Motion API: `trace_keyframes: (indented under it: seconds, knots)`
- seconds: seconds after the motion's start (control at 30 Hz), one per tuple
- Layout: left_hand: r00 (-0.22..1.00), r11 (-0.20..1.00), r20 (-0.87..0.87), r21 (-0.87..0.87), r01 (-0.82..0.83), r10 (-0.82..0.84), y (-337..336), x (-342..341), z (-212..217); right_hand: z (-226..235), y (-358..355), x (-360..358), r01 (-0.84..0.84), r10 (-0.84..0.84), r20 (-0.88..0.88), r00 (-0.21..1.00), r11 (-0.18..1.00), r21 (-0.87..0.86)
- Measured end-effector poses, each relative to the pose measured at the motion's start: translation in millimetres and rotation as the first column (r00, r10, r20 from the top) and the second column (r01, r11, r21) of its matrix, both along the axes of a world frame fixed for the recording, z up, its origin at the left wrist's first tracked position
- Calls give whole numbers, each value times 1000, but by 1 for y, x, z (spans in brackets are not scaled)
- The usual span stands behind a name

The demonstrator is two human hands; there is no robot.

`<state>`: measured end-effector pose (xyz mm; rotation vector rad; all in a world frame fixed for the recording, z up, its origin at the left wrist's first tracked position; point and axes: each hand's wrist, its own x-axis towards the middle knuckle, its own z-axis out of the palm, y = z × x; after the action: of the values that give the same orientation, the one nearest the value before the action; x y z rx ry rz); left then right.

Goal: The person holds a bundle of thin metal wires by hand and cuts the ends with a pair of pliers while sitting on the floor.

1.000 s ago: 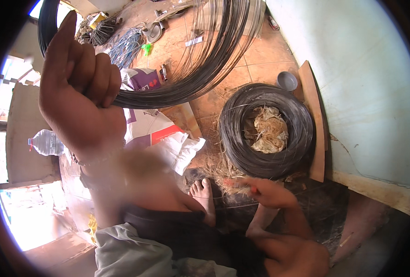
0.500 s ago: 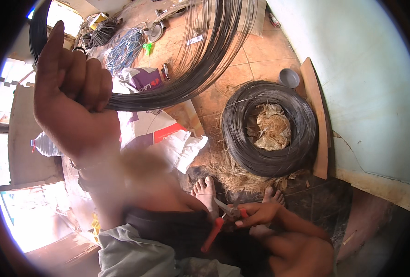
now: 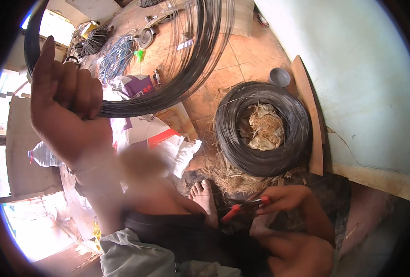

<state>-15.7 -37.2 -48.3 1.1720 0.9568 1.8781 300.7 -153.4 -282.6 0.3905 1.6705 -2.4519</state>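
Note:
My left hand (image 3: 73, 101) is raised at the left, fingers curled tight around a loop of thin dark wire (image 3: 154, 104). The loop hangs in a wide arc to the upper middle, its strands fanning out loosely on the right. Low in front of my body, my right hand (image 3: 281, 199) grips a pair of red-handled cutters (image 3: 232, 213). The cutters' blades are dark and hard to make out. Beyond my right hand, a thick coil of dark wire (image 3: 228, 134) lies on the floor, with crumpled sacking (image 3: 266, 129) in its middle.
A white and purple printed sack (image 3: 142, 131) lies under the held loop. Next to the big coil are a grey cup (image 3: 279, 77) and a wooden board (image 3: 308, 115) along the wall. Blue cord (image 3: 116, 60) is heaped farther back. A plastic bottle (image 3: 45, 154) is at left.
My right hand has lifted and moved right and away from my body with the cutters, which have turned. The view has shifted slightly; my left hand still holds the wire loop.

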Motion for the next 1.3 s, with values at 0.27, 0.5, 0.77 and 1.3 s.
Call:
trace_keyframes:
  seconds: [0.27,0.5,0.77,1.3]
  knots:
    - [988,994,113,23,107,-109,6,1,-3,-9,-47,-83,395,-483,-167,859,836,-382]
    - [999,999,18,-4,40,-40,1,-6,-2,-12,-69,-87,339,-496,2,868,590,-733]
    - [999,999,21,-1,38,-38,2,-6,-4,-43,-61,-58,659,-736,119,667,506,-557]
    - [999,1000,-51,-7,14,-14,9,10,-14,29,-37,-40,703,-724,134,676,689,177]
